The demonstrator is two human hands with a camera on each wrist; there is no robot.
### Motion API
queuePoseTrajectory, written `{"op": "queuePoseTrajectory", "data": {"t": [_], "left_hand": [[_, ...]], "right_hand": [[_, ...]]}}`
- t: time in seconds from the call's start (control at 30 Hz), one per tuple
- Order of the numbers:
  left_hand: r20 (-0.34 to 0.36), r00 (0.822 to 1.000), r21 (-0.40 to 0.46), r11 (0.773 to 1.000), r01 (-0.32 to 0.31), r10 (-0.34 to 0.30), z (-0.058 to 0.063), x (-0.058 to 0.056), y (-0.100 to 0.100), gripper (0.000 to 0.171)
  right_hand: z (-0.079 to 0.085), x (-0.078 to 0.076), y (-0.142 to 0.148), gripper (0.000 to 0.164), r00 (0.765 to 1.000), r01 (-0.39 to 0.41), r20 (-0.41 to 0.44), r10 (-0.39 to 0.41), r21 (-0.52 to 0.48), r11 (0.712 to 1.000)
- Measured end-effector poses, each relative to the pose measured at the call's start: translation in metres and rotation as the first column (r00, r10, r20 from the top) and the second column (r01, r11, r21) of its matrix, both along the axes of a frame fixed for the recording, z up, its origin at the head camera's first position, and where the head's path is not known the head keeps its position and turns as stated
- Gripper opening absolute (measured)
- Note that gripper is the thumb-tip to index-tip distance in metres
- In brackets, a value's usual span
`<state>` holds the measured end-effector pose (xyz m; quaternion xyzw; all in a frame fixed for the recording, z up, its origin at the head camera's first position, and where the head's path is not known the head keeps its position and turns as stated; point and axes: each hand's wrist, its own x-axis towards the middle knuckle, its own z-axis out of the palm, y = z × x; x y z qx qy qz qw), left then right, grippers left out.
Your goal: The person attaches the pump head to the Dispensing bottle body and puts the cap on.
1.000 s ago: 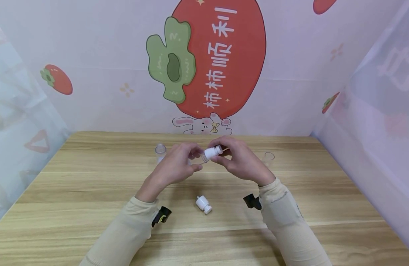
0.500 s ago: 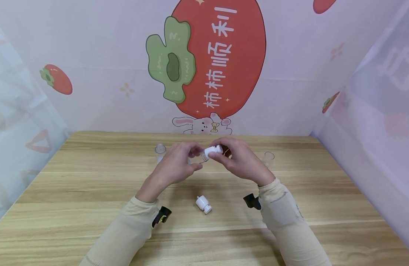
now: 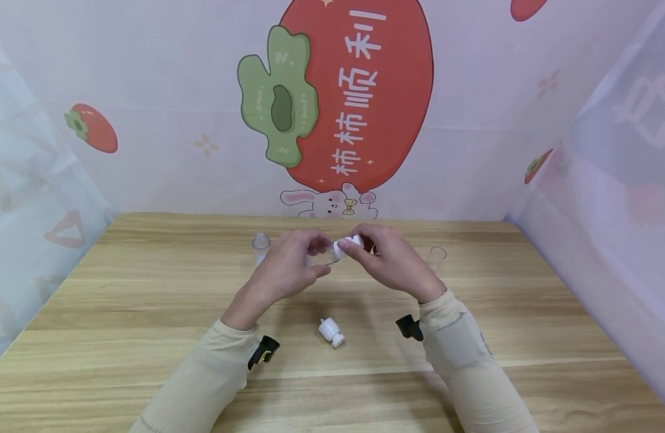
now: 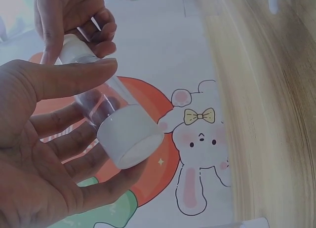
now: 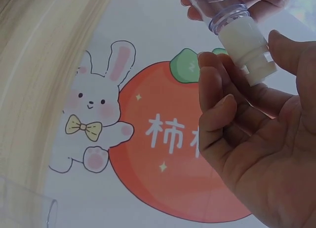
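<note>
My left hand [image 3: 289, 264] grips a small clear bottle [image 4: 94, 102] with a white base [image 4: 128, 136], thumb on one side and fingers on the other. The bottle is tilted in the air above the table. On its neck sits a white pump head [image 5: 242, 38]. My right hand [image 3: 386, 261] holds this pump head, the thumb lying across it in the head view and the fingers curled behind. A second white pump head [image 3: 330, 332] lies on its side on the table, nearer to me, between the forearms.
Another clear bottle [image 3: 261, 242] stands beyond my left hand, its lower part hidden by it. To the right, past my right wrist, is a clear, round-rimmed piece [image 3: 437, 255]. A printed backdrop [image 3: 175, 168] rises along the wooden table's [image 3: 148, 313] back edge.
My right thumb has moved from below the pump head up across it, covering more of it. The left hand and bottle have hardly moved. The loose pump head lies where it was.
</note>
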<state>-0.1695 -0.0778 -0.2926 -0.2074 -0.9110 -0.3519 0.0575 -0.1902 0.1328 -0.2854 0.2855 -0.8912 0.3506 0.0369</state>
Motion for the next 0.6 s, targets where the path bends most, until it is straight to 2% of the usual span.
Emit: {"op": "queuePoseTrajectory", "data": {"t": [0.23,0.6], "left_hand": [[0.006,1.0,0.012,1.0,0.006,-0.007,0.0011,-0.0002,-0.0005,0.036],[0.011,1.0,0.022,1.0,0.017,-0.017,0.002,-0.001,-0.003,0.035]], "right_hand": [[-0.0001,0.0001,0.0009,0.02,1.0,-0.004,0.006,0.004,-0.028,1.0],[0.0032,0.0005,0.0065,0.031,0.995,-0.103,-0.019,0.102,-0.079,0.992]]}}
